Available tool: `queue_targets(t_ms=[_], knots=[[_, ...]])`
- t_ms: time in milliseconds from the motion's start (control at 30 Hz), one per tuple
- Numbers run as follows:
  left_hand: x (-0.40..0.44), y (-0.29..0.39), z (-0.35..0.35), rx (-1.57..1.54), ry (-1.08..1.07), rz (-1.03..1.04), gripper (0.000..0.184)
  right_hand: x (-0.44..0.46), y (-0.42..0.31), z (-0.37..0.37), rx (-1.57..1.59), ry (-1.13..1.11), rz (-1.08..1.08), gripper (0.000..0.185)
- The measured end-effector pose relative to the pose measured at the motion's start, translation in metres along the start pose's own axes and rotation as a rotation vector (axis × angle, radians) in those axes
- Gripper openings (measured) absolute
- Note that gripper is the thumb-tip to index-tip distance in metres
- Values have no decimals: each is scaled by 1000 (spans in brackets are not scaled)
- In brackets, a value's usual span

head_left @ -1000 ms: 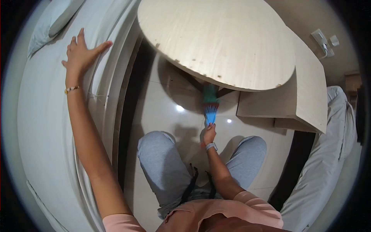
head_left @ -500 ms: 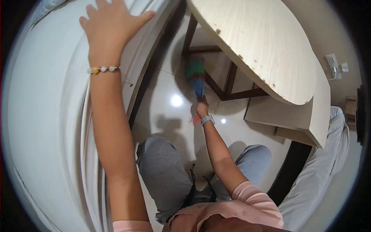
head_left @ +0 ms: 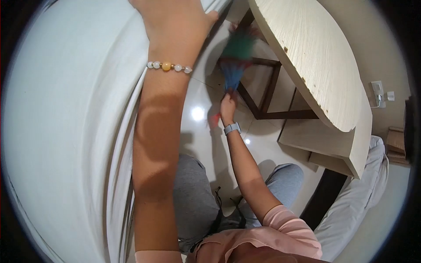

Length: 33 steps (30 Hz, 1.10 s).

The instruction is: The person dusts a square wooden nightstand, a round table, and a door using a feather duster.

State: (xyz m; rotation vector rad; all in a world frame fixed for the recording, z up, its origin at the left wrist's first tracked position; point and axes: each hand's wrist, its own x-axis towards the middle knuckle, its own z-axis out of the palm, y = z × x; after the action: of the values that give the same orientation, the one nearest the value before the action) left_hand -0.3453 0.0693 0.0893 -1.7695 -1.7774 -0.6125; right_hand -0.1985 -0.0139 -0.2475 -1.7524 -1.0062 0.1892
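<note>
My left hand (head_left: 177, 26) rests at the edge of the white-covered bed (head_left: 57, 109), its thumb stretched out. The other fingers are cut off by the top of the view. A bracelet of white and amber beads (head_left: 166, 66) circles that wrist. Low near the floor, my right hand (head_left: 228, 107) is closed around the handle of a duster (head_left: 239, 48) with green, blue and red bands. The duster's head is blurred and lies beside the dark table frame (head_left: 269, 87), under the rim of the tabletop. A red end pokes out below the hand.
A pale wooden tabletop (head_left: 307, 48) with a chipped rounded edge overhangs the floor on the right. Under it, a wooden shelf unit (head_left: 320, 140) stands by a white-covered cushion (head_left: 351, 215). A plug sits in the wall socket (head_left: 377, 90). Shiny tiles (head_left: 201, 140) cover the floor.
The duster and my right hand have moved up and slightly outward, farther from me. The view has shifted, so my left hand sits higher and more to the right, its fingers now cut off.
</note>
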Motion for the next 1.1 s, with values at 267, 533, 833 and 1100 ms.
queue_targets(t_ms=[267, 533, 833, 1100], knots=[[0, 5, -20, -10, -69, -25, 74, 75, -74, -80, -253, -125, -38, 29], [20, 0, 70, -283, 663, 61, 75, 115, -29, -116, -681, -339, -456, 17], [2, 8, -4, -397, 122, -31, 76, 115, -4, -95, -814, -699, -351, 19], [2, 17, -24, 30, -153, -40, 77, 73, 57, -83, -764, -629, 18, 21]])
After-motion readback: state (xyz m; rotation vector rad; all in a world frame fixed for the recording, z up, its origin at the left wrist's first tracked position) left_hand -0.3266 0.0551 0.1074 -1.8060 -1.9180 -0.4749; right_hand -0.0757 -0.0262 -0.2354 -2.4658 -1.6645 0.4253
